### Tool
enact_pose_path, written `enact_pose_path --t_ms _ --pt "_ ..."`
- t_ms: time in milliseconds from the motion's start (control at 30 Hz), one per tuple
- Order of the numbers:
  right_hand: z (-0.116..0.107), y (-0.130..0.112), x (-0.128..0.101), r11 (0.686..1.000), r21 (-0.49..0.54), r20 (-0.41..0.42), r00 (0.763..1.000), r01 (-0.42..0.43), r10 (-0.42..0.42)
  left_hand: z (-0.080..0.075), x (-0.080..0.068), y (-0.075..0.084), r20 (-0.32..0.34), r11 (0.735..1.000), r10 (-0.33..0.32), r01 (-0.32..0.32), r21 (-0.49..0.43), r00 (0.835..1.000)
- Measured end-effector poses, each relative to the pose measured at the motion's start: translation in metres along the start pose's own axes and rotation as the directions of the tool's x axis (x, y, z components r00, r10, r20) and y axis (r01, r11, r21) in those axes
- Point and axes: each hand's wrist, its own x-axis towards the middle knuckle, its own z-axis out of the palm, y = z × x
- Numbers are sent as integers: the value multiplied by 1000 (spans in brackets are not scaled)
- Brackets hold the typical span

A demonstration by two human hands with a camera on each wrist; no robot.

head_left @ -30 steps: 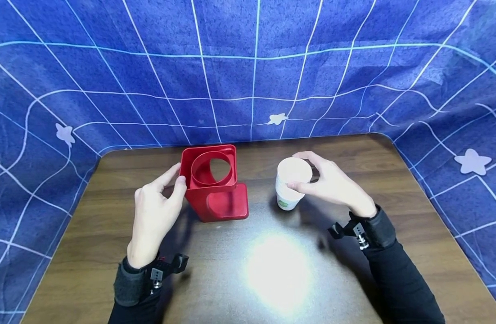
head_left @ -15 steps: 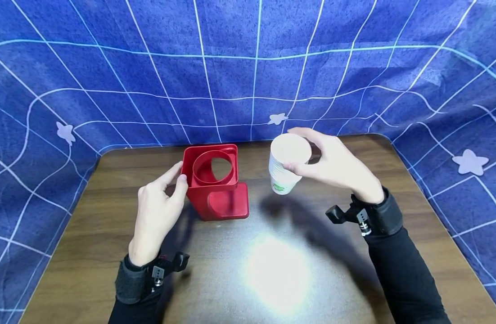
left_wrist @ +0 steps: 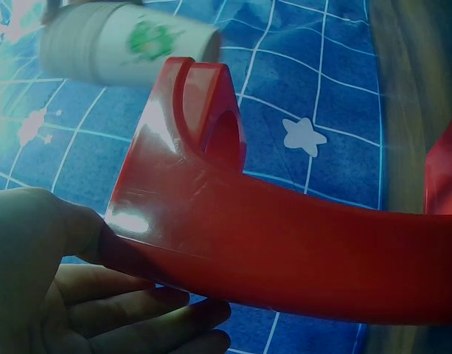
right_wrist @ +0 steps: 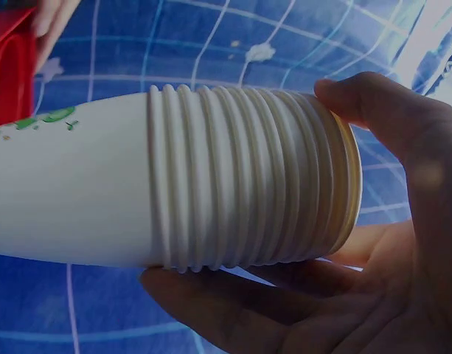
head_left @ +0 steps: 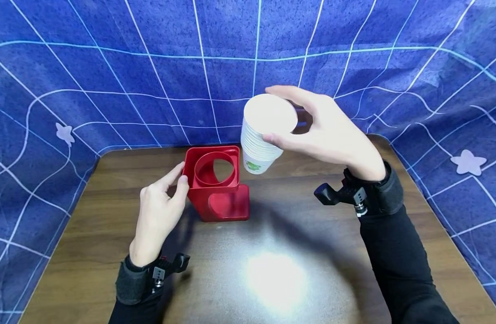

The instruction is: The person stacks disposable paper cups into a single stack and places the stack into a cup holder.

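My right hand (head_left: 322, 123) grips a stack of white paper cups (head_left: 260, 141) near the top rim, thumb on the near side and fingers on the far side. Raised off the table, the stack leans with its bottom toward the lower left. Its nested rims (right_wrist: 240, 177) and a green print (left_wrist: 150, 39) show in the wrist views. To its left stands a red cup holder (head_left: 199, 202) with a round opening in its square top and a flat base. My left hand (head_left: 159, 216) holds the holder's upper left corner between thumb and fingers.
The holder stands on a brown wooden table (head_left: 90, 238), which carries a bright light reflection near its middle. Behind and at both sides hangs a blue cloth (head_left: 151, 76) with white grid lines and stars.
My right hand has lifted the cup stack off the table and carried it up and left, close to the red holder. The left hand and the holder have barely shifted.
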Motion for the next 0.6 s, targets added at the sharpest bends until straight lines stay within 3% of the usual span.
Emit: enact_pose_path --t_ms 367,600 --pt "28 -22 30 986 153 36 997 67 -73 0 0 0 -7 1000 7 -7 14 1000" --pt "50 -16 47 988 111 88 989 107 -117 0 0 0 0 1000 1 -1 22 1000"
